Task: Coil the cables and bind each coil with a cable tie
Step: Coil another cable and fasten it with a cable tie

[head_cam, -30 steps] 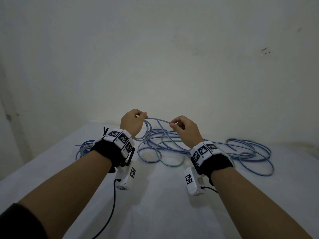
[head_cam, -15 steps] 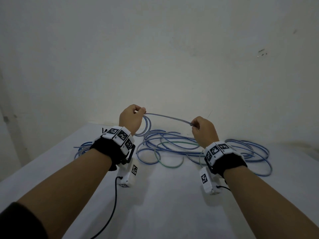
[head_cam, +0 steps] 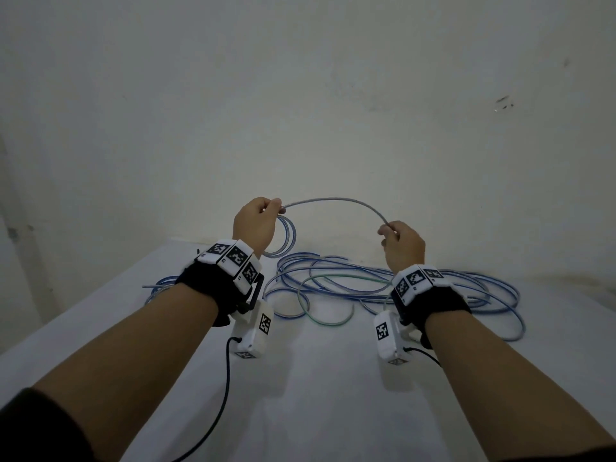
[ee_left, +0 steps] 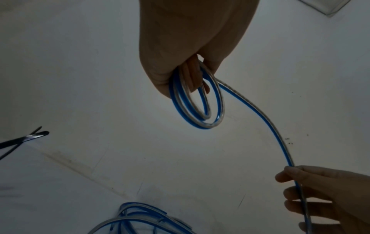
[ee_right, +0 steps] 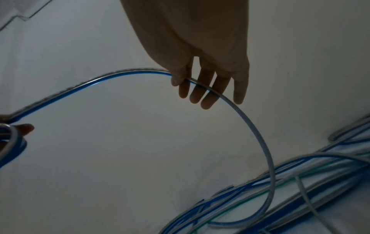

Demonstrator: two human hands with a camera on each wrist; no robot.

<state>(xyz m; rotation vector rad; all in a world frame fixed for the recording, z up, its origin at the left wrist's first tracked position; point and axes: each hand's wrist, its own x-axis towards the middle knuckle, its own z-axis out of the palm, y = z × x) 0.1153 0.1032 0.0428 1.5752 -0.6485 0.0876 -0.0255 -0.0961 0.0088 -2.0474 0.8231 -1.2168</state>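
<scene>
My left hand (head_cam: pixel 256 220) is raised above the table and grips a small coil (head_cam: pixel 286 240) of blue-and-clear cable; the coil (ee_left: pixel 197 101) hangs in a few loops from its curled fingers. From there the cable (head_cam: pixel 333 200) arches to my right hand (head_cam: pixel 398 240), which pinches it between thumb and forefinger while the other fingers (ee_right: pixel 206 95) lie loose. Below that pinch the cable (ee_right: pixel 258 139) curves down into the loose pile (head_cam: pixel 366 281) on the table. A green-striped cable (head_cam: pixel 310 305) lies in the pile.
Black cable ties (ee_left: pixel 22 139) lie on the white table (head_cam: pixel 316 395) to the left. More blue cable (head_cam: pixel 160 283) shows behind my left wrist. A plain wall (head_cam: pixel 300 111) stands close behind the table's far edge. Thin black leads (head_cam: pixel 227 378) hang from the wrist cameras.
My right hand has slid along the cable to the right and risen, away from the left hand. The span between the hands has grown from short and straight into a wide arch.
</scene>
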